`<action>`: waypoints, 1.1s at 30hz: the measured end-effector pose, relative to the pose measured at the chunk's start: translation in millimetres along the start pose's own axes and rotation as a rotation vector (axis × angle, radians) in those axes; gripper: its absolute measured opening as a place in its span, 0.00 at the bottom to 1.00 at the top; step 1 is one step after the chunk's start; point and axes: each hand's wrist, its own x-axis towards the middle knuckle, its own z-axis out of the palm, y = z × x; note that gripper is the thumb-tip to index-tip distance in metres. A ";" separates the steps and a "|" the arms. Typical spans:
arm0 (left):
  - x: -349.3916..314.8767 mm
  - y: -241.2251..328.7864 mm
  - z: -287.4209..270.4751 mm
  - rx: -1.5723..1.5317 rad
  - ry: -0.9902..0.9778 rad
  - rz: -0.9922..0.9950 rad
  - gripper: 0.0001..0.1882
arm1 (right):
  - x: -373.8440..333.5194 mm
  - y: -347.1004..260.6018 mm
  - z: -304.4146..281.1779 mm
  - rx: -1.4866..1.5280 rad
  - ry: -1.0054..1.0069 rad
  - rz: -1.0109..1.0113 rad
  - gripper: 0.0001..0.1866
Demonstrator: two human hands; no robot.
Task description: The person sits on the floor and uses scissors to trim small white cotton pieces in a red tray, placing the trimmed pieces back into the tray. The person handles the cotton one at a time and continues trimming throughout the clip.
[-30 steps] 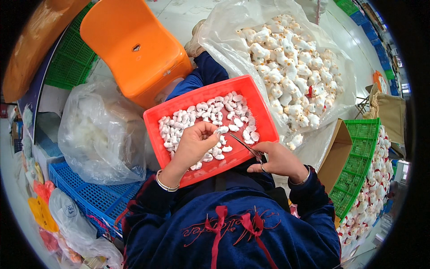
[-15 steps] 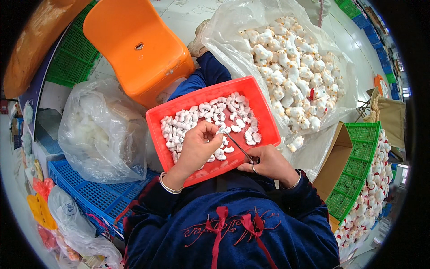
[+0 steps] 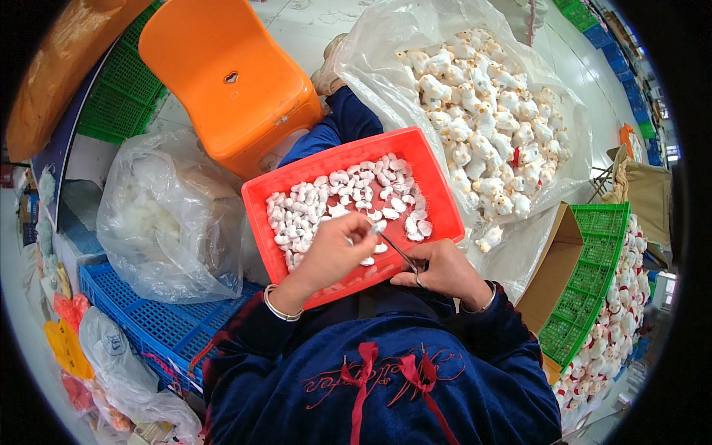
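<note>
A red plastic tray [image 3: 441,196] rests tilted across my lap, holding many small white curved fabric pieces [image 3: 300,211]. Over its near half my left hand [image 3: 335,251] is closed, thumb and fingertips pinching a small white fabric piece [image 3: 379,226], partly hidden by the fingers. My right hand [image 3: 443,270], at the tray's near right edge, grips a slim metal ring-handled tool [image 3: 403,256]; whether it is scissors or forceps I cannot tell. Its tip points up and left, reaching the left fingertips.
An orange chair [image 3: 215,74] stands beyond the tray. A big clear bag [image 3: 374,55] of white plush toys [image 3: 482,126] lies at far right. Stuffing fills a clear bag [image 3: 159,222] on a blue crate [image 3: 148,304] at left. A cardboard box [image 3: 552,271] and green crate [image 3: 593,245] stand at right.
My left hand has shifted slightly down and right, its fingers turning over the tool's tip. The right hand stays nearly in place with the tool.
</note>
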 end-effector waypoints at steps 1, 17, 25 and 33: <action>-0.4 4.5 -0.2 -0.023 -0.018 -0.045 0.04 | 0.5 -1.0 0.8 -0.003 -0.001 0.005 0.23; 1.1 -4.6 -9.0 -0.321 0.049 -0.121 0.08 | 1.2 -3.3 -4.2 -0.110 -0.048 -0.034 0.23; 3.7 -10.2 -14.4 -0.537 0.027 -0.133 0.08 | -1.0 -10.0 -1.4 0.121 -0.095 0.053 0.25; 3.6 -6.8 -12.4 -0.533 0.059 -0.134 0.05 | 1.9 -16.4 14.8 0.077 0.057 0.007 0.24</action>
